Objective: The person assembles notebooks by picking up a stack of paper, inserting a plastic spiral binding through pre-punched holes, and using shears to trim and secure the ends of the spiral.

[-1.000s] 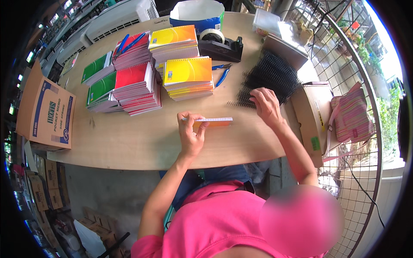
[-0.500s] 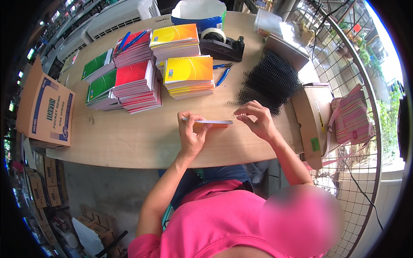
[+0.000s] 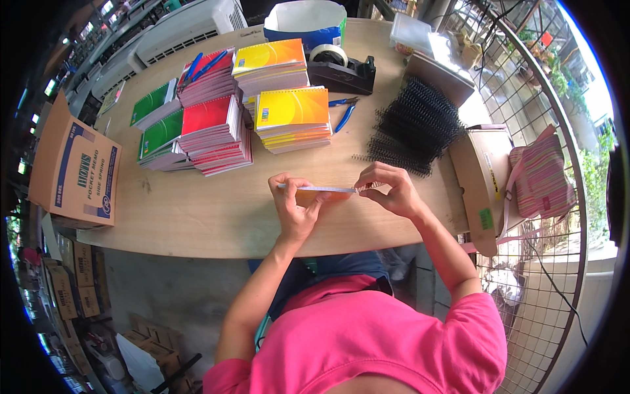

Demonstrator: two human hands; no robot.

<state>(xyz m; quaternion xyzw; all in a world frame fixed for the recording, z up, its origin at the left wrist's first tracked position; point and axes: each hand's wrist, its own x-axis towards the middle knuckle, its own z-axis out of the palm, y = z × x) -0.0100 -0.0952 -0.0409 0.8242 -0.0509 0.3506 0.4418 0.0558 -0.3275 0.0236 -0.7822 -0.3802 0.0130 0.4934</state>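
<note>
Above the near part of the table, my left hand (image 3: 296,211) grips a small notebook (image 3: 331,192) between thumb and fingers. The notebook is tilted nearly edge-on, its white page edge upward and an orange-yellow cover below. My right hand (image 3: 395,192) pinches a thin dark spiral binding coil (image 3: 369,186), whose end meets the notebook's right end. Whether the coil has entered the holes is too small to tell. Just beyond my right hand lies a heap of black spiral coils (image 3: 417,128).
Stacks of yellow (image 3: 292,108), red (image 3: 209,115) and green notebooks (image 3: 161,131) stand at the back left. Blue-handled cutters (image 3: 345,117) lie beside a black tape dispenser (image 3: 351,77). Open cartons flank the table: one at left (image 3: 82,171), one at right (image 3: 482,190).
My right hand has moved slightly left and down, bringing the coil against the notebook's right end. The left hand keeps its grip on the notebook. The whole view has shifted a little.
</note>
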